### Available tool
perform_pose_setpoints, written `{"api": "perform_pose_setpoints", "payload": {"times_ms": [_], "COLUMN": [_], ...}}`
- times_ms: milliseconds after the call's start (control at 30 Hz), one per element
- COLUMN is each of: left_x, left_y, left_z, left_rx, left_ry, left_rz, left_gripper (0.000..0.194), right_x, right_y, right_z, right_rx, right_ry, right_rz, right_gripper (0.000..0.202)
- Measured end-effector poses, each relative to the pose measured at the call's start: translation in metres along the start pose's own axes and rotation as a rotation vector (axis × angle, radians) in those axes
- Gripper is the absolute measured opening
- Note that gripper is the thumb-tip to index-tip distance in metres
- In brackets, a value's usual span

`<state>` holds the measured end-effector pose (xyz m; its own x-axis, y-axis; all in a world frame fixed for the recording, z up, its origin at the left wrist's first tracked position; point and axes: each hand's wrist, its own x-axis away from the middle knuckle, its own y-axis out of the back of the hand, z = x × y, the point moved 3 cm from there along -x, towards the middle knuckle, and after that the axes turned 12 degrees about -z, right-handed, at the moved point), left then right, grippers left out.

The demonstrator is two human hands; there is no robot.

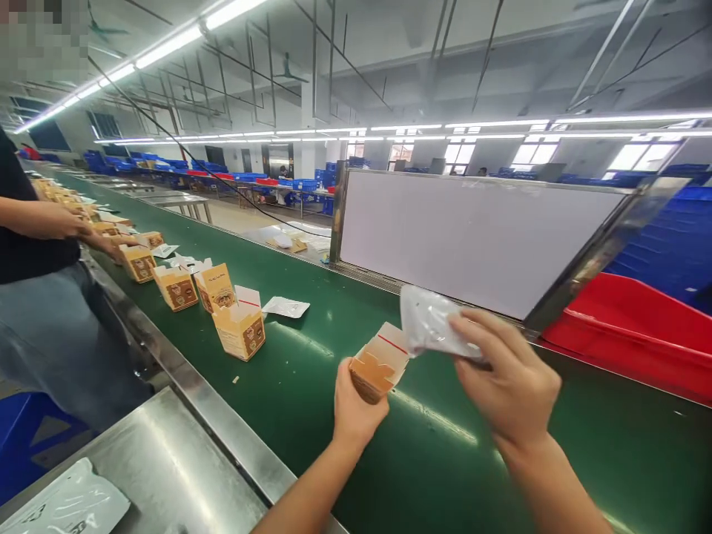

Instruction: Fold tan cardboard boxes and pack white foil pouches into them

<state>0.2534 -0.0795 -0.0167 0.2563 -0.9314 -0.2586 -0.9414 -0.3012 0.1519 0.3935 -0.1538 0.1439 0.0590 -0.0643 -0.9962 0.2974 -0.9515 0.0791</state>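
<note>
Above the green belt (294, 400), a small carton (370, 371) with a raised flap is held by the left hand (356, 411), its lower part grasped between thumb and fingers. Over the belt too, a white pouch (428, 319) is pinched between thumb and fingers of the right hand (509, 374), just beside the carton's flap. Farther along the belt, other cartons (239, 334) are lined up, and a flat pouch (286, 306) is laid near them. Along the belt's far edge, a white panel (478, 237) is mounted.
</note>
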Motion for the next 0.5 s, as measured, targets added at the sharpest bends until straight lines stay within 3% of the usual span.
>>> {"api": "perform_pose_setpoints", "payload": {"times_ms": [133,267,367,500], "left_x": [0.015,0.025,0.031,0.033], "left_y": [0.035,0.048,0.048,0.047], "left_z": [-0.008,-0.003,-0.004,-0.006], "left_rx": [-0.044,-0.135,-0.135,-0.124], "left_ry": [-0.196,-0.355,-0.351,-0.281], "left_rz": [0.000,-0.046,0.001,0.042], "left_gripper": [0.066,0.066,0.064,0.065], "right_x": [0.034,0.041,0.034,0.036], "right_y": [0.007,0.011,0.021,0.024], "right_z": [0.018,0.028,0.025,0.022], "right_rx": [-0.097,-0.275,-0.319,-0.195], "right_ry": [0.293,0.324,0.311,0.346], "right_rz": [0.268,0.537,0.672,0.890], "right_gripper": [0.030,0.031,0.029,0.019]}}
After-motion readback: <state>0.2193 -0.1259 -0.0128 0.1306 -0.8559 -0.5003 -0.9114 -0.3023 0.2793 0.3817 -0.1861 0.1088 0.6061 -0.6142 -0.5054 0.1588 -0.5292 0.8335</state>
